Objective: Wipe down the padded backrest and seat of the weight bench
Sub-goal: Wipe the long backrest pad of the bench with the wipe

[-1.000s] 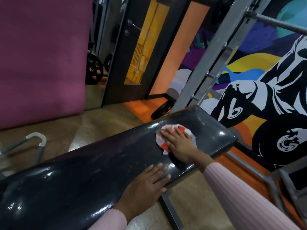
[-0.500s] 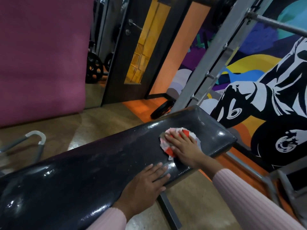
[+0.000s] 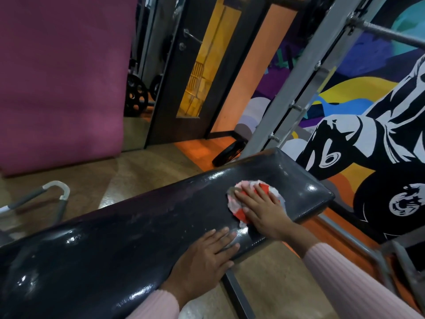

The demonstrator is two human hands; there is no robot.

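Head view: our right hand (image 3: 262, 211) lies flat, fingers spread, pressing the red-and-white cloth (image 3: 249, 200) onto the black bench pad (image 3: 138, 226) near its far end; our left hand (image 3: 207, 256) rests released, bracing nearby. We judge wiping is underway; next, sweep toward the unwiped near stretch.

The black padded bench (image 3: 138, 226) runs slantwise in front of me, its vinyl glossy with highlights. A red-and-white cloth (image 3: 239, 203) lies near its far end, flattened under my right hand (image 3: 264, 212). My left hand (image 3: 204, 256) rests palm-down on the near edge. The surface looks damp, perhaps only shiny.
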